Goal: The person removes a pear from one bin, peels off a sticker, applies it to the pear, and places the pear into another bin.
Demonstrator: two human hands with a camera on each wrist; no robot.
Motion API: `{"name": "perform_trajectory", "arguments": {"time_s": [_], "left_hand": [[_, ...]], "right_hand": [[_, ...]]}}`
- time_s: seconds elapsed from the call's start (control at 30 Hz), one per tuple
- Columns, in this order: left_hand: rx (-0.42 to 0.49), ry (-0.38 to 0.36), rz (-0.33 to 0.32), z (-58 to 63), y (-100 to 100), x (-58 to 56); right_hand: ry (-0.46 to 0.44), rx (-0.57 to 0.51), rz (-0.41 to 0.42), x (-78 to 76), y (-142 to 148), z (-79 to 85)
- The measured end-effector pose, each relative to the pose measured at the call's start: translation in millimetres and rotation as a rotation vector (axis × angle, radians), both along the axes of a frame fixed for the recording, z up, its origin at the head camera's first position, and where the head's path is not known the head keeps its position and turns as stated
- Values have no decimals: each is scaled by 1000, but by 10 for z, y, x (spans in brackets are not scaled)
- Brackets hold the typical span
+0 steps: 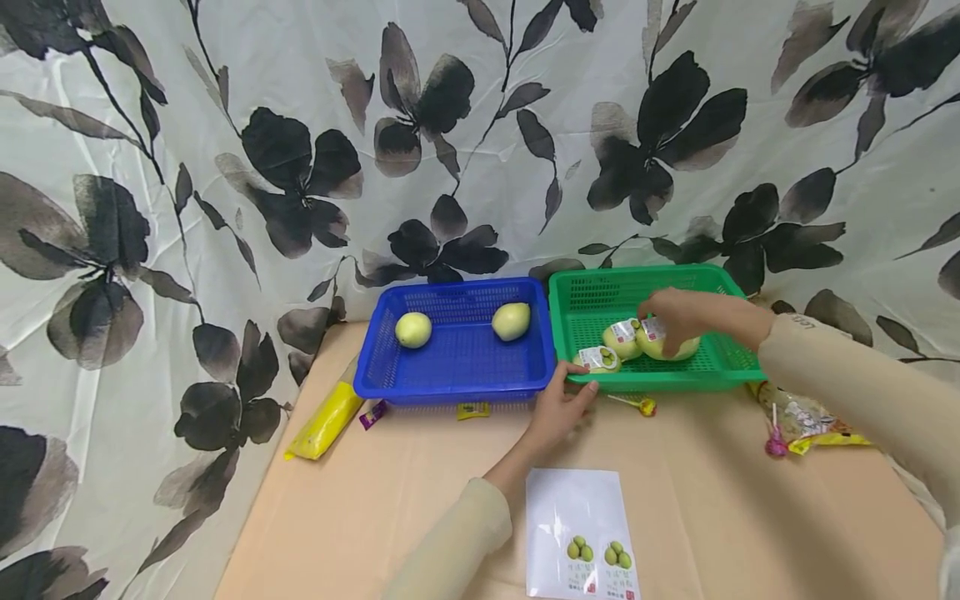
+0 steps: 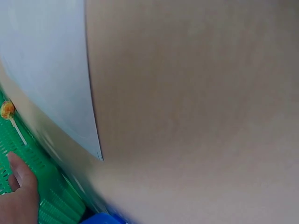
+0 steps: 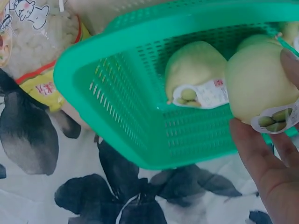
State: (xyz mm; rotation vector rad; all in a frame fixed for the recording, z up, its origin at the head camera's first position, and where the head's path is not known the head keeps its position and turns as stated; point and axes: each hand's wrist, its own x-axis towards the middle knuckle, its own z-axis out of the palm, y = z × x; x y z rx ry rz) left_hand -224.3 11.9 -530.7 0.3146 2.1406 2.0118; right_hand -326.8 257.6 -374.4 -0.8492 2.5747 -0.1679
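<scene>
My right hand (image 1: pixel 678 317) reaches into the green basket (image 1: pixel 592 287) and grips a pale green round fruit (image 3: pixel 259 84) that bears a printed label. Its fingers and thumb lie around the fruit's sides in the right wrist view. Beside it in the basket rests another labelled fruit (image 3: pixel 196 70), and more of the same kind lie to the left. At the basket's front left corner, my left hand (image 1: pixel 558 412) holds the rim between thumb and finger. Part of the left thumb (image 2: pixel 23 175) shows against the green mesh in the left wrist view.
Left of the green one stands a blue basket (image 1: pixel 457 367) with two pale fruits (image 1: pixel 413 330). A yellow packet (image 1: pixel 326 423), small wrapped candies (image 1: pixel 472 411), a lollipop (image 1: pixel 647 407) and a snack bag (image 1: pixel 802 419) lie around the baskets. A white sheet with fruit labels (image 1: pixel 573 508) lies in front.
</scene>
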Motion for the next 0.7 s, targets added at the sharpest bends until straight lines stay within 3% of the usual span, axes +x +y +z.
{"name": "perform_trajectory", "arguments": {"time_s": [0.4, 0.7], "left_hand": [[11, 12, 18, 5, -4, -6], [-6, 7, 18, 16, -6, 9]], "right_hand": [[-54, 63, 21, -103, -88, -266], [-80, 98, 83, -117, -96, -453]]}}
